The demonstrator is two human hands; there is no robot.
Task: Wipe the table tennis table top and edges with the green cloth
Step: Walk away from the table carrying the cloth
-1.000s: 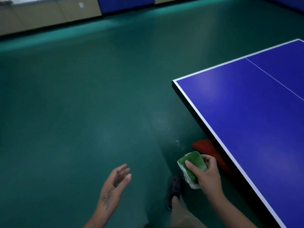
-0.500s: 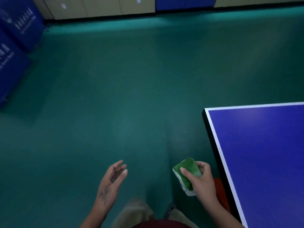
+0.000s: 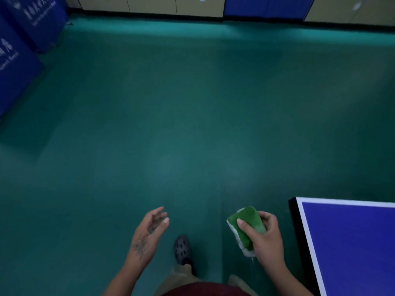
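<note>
My right hand [image 3: 266,237] grips a folded green cloth [image 3: 245,226] with a white underside, held over the floor just left of the table corner. The blue table tennis table [image 3: 352,242] with its white edge line and black side fills the lower right; only its corner shows. My left hand [image 3: 149,233] hangs in the air to the left, fingers relaxed and empty, apart from cloth and table.
Green floor [image 3: 181,124] spreads ahead. Blue padded barriers [image 3: 19,60] with white print stand at the far left. Beige cabinets [image 3: 149,3] and a blue panel [image 3: 267,7] line the back wall. My dark shoe [image 3: 181,249] is between my hands.
The view has swung left, so the table has slid to the lower right and less of it shows. The red object under the table is out of sight. Both hands keep their pose.
</note>
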